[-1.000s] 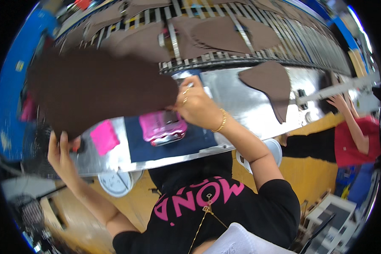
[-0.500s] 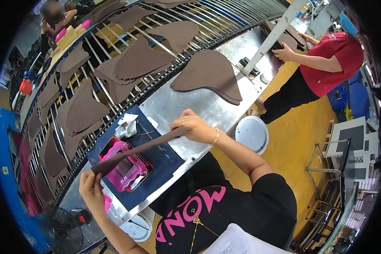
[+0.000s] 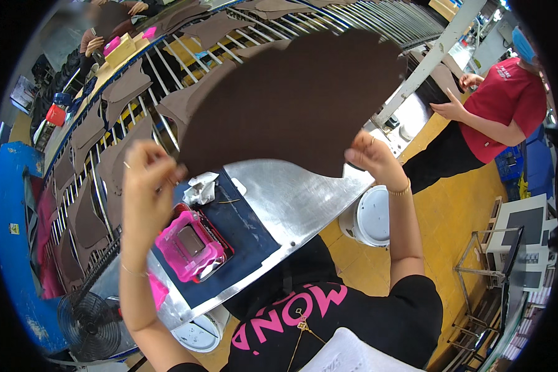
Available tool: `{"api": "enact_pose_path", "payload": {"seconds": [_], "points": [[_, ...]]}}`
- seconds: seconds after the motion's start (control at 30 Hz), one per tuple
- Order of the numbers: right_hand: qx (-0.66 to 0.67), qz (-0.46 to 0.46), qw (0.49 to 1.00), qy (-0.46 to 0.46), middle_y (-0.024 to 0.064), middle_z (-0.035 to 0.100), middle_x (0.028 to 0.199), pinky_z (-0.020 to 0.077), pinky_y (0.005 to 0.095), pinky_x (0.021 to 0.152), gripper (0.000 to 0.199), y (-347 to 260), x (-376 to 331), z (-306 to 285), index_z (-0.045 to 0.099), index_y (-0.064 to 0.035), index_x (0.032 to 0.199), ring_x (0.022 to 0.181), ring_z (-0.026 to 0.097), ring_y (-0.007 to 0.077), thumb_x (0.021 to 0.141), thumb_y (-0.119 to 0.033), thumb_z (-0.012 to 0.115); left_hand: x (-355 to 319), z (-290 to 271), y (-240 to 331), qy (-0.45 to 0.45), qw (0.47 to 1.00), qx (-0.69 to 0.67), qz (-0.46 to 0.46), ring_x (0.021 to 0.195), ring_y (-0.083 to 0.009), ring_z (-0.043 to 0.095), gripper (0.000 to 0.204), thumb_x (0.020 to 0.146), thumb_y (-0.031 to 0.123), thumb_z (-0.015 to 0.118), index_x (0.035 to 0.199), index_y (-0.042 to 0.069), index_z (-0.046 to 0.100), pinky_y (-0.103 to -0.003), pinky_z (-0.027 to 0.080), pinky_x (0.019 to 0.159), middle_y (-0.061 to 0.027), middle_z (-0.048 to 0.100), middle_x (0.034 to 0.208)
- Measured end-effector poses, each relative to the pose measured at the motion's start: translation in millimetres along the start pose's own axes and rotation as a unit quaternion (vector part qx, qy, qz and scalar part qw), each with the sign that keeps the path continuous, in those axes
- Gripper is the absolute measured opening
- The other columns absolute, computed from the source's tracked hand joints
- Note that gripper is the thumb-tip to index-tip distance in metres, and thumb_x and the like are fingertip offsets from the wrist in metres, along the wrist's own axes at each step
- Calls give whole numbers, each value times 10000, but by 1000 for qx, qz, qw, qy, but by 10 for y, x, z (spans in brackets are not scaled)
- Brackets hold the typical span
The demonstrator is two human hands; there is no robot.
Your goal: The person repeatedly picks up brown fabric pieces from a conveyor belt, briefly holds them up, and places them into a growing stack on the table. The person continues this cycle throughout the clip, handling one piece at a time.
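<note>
Spread between my hands is a large dark brown cut panel (image 3: 291, 105), raised over the metal table with its broad curved edge up and a scalloped stretch at the top right. My left hand (image 3: 147, 189), slightly blurred, pinches its lower left corner. At the lower right corner my right hand (image 3: 375, 160) grips it with fingers closed. Below the panel, a pink plastic basket (image 3: 189, 270) stands on a dark blue mat (image 3: 254, 232), with a small brown piece (image 3: 191, 240) in it. Crumpled white paper (image 3: 201, 189) lies beside the basket.
Beyond the metal table (image 3: 291, 198) runs a rod conveyor (image 3: 164, 133) carrying several brown panels (image 3: 85, 211). A person in a red shirt (image 3: 499, 102) stands at the right. White buckets (image 3: 373, 217) sit below the table edge; a black fan (image 3: 88, 325) is at the lower left.
Both hands have risen with the panel, which has turned from edge-on to broad side showing. My right hand moved right. The stack on the table is now hidden. The person in red has shifted.
</note>
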State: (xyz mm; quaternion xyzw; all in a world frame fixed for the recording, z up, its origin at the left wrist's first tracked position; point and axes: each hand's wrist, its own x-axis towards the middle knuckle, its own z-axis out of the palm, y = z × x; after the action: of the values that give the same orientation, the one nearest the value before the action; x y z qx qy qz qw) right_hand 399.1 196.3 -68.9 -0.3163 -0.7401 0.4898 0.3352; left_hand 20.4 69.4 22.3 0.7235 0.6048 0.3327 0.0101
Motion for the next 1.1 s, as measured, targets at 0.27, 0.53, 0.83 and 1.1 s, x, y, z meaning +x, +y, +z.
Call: {"api": "enact_pose_path", "payload": {"seconds": [0.27,0.53,0.83,1.1], "points": [[-14,-95,989,117,63,659,1011,495,259,804,255,-178,956,281,602,-36,1123,906,623,124,889,-132,637,1337,-526,-55,139,890,399,171,1009,-257,524,117,830,135,652,921,77,697,-419,415,869,-25,542,1067],[-99,-86,980,149,131,662,906,517,326,745,381,244,1404,894,597,-12,1097,791,649,210,824,-247,720,1933,-344,53,127,818,513,226,1201,-219,461,119,844,155,625,942,118,681,-418,365,967,-4,512,1253],[339,57,931,120,58,664,881,562,250,610,174,437,1618,725,592,-7,1085,679,647,129,956,-102,525,2237,-32,131,174,866,424,199,1258,-348,351,449,774,218,701,1198,158,569,-510,287,1047,-145,353,1360],[370,70,901,217,46,626,834,586,248,640,49,1276,2454,211,557,-28,971,700,652,146,944,-65,538,1875,-586,-542,222,831,476,182,1269,-289,402,397,865,361,635,1249,270,588,-490,355,1032,-75,434,1355]]}}
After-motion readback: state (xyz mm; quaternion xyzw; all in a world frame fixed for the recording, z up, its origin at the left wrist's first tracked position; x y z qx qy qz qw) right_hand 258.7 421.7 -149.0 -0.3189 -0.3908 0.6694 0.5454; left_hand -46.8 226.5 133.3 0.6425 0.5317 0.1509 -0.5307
